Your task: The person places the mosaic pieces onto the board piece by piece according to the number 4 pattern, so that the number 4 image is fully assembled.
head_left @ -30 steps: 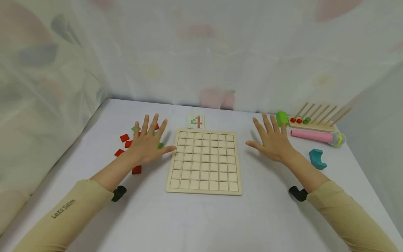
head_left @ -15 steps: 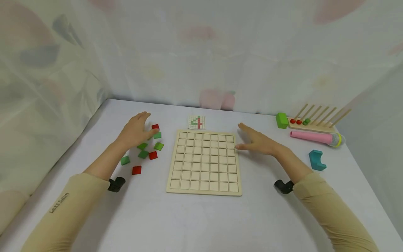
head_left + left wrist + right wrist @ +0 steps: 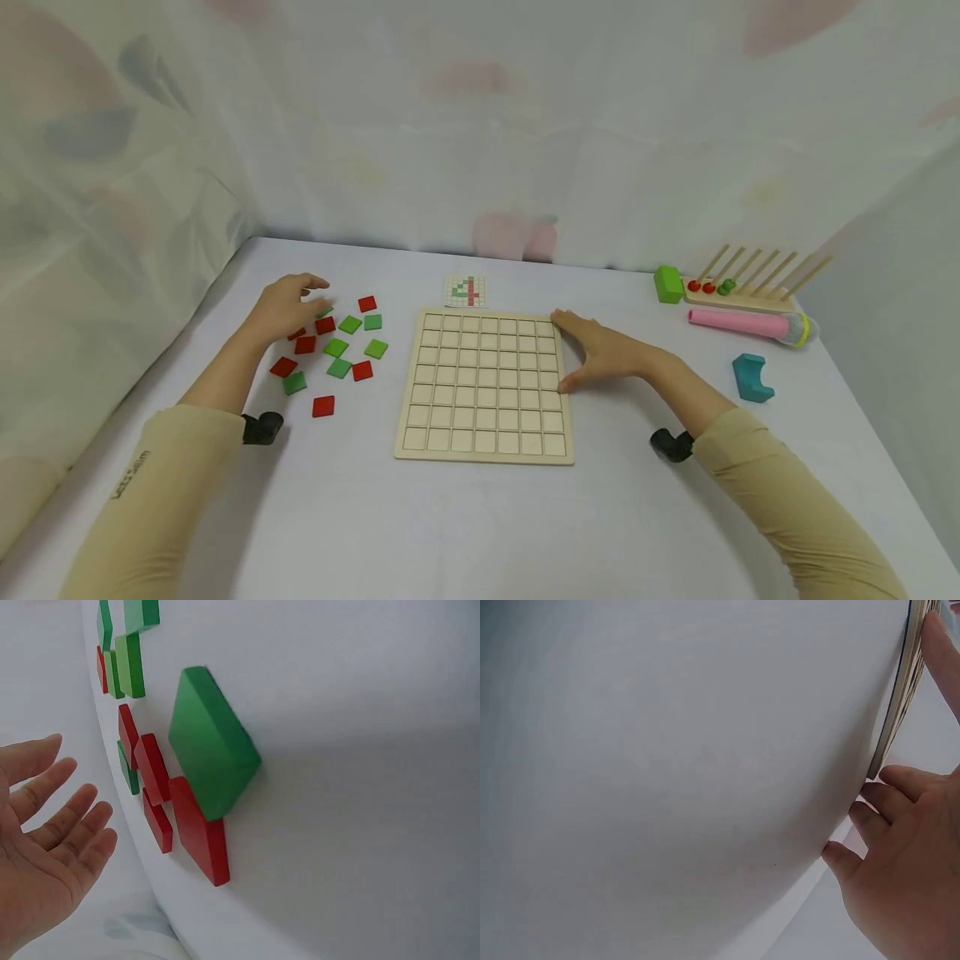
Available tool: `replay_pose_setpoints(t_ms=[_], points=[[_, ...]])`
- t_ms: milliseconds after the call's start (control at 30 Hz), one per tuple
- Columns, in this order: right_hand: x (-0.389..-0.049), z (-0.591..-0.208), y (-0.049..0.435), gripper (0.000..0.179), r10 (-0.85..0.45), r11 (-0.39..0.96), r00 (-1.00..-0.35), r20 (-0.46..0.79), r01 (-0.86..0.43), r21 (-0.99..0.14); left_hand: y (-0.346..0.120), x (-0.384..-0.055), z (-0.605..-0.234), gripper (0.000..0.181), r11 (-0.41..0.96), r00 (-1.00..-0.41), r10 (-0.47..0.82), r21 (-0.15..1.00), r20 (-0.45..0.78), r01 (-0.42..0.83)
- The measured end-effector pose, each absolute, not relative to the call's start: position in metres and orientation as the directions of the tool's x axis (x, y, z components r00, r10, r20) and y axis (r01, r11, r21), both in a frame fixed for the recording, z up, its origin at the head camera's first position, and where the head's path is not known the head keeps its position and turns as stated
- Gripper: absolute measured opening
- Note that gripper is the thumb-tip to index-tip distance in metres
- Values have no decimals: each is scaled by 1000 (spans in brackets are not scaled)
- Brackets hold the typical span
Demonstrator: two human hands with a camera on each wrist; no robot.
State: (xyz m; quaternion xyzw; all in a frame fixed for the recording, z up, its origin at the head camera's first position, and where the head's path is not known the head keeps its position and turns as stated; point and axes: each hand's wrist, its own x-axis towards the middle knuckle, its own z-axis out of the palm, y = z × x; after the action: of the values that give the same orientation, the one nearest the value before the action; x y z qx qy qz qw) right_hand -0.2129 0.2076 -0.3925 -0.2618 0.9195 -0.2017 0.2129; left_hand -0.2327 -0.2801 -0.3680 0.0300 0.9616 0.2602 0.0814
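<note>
A pale wooden board (image 3: 487,375) with a grid of square recesses lies in the middle of the table. At its right edge rests my right hand (image 3: 609,350), thumb and forefinger spread and touching the rim; the right wrist view shows these fingertips by the board's edge. My left hand (image 3: 279,310) hovers over the far-left part of the scattered square tiles, fingers loosely bent and holding nothing. Among them are a red tile (image 3: 323,406), a light green tile (image 3: 377,349) and a darker green tile (image 3: 210,742) leaning on a red one. The left hand hides part of the group.
Behind the board lies a small pattern card (image 3: 466,291) with green and red squares. To the right are a green block (image 3: 668,284), a wooden peg rack (image 3: 738,298) with red and green beads, a pink toy microphone (image 3: 742,323) and a teal curved block (image 3: 752,378).
Both hands were spread in the air on either side of the board. My left hand has drawn left over the tiles; my right hand has come in to the board's right edge.
</note>
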Motion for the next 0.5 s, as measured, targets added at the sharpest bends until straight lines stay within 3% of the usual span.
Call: replay_pose_setpoints(t_ms=[500], points=[[-212,-393,206,121,-571,788,-773,-277,-421,-449,-293,-240,-380,44,902,-966,134,431,-221,26]])
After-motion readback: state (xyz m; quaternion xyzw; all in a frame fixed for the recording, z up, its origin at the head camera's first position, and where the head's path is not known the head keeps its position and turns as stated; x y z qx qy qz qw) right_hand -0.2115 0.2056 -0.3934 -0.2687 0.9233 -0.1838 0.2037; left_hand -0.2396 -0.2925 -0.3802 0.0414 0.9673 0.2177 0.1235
